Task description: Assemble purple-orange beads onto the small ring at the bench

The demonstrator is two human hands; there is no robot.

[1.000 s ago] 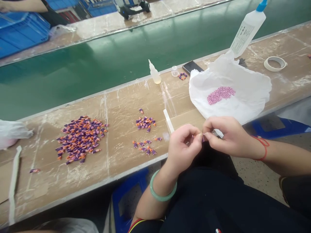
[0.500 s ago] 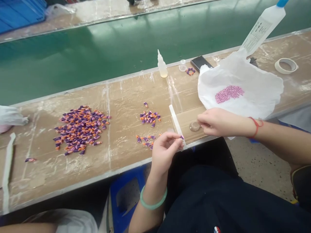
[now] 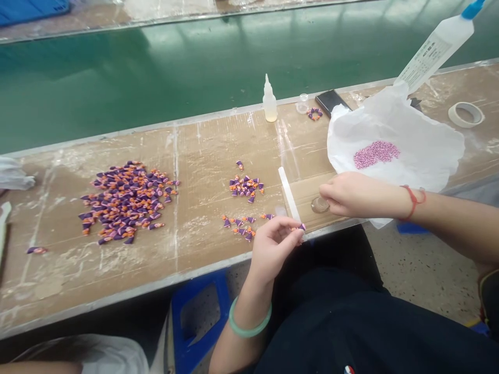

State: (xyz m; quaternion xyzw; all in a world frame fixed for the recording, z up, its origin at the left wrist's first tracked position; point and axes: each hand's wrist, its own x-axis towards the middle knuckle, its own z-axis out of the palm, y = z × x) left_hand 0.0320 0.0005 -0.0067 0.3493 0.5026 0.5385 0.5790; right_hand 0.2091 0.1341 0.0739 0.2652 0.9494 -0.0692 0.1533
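My left hand (image 3: 275, 244) pinches a small purple figurine (image 3: 302, 227) between thumb and fingertips near the table's front edge. Closed fingers on my right hand (image 3: 351, 195) sit at the rim of a small clear round dish (image 3: 319, 204); what they hold, if anything, is hidden. Between the hands lies a white strip (image 3: 289, 193) on the cardboard. Left of it are a loose group of purple-and-orange figurines (image 3: 246, 186) and another scattered group (image 3: 239, 228) closer to me. A large heap of the same figurines (image 3: 128, 200) lies farther left.
White paper (image 3: 424, 140) with pink-patterned grains (image 3: 376, 154) lies at right, beside a tape roll (image 3: 466, 115). Along the back are a dropper bottle (image 3: 270, 101), a ring of figurines (image 3: 315, 114), a phone (image 3: 333, 101) and a large tilted bottle (image 3: 436, 52).
The view has shifted, moving the table's contents within the picture. Both hands keep nearly the same poses, the left still pinching the figurine and the right still at the dish.
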